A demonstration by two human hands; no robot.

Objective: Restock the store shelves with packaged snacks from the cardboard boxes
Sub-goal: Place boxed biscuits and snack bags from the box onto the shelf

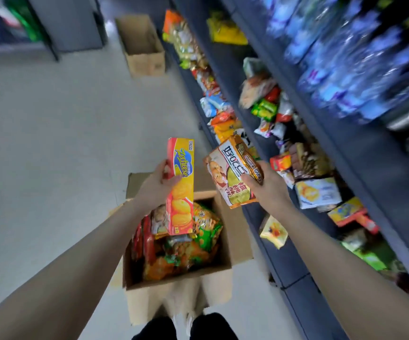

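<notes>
My left hand (158, 183) grips a long yellow and red cracker box (181, 192) above an open cardboard box (235, 244) on the floor. That carton is full of several orange, red and green snack packs (184, 253). My right hand (267, 186) holds a gold and brown cookie bag (233, 168) by its right edge, close to the front of the dark store shelves (284, 266). The shelves on the right carry several mixed snack packets (316, 192).
A second, open cardboard box (142, 45) stands farther down the aisle against the shelf. Blue-labelled water bottles (350, 57) fill the upper shelf. Pale floor (51, 143) spreads to the left. My dark trouser legs (186, 327) stand just behind the near carton.
</notes>
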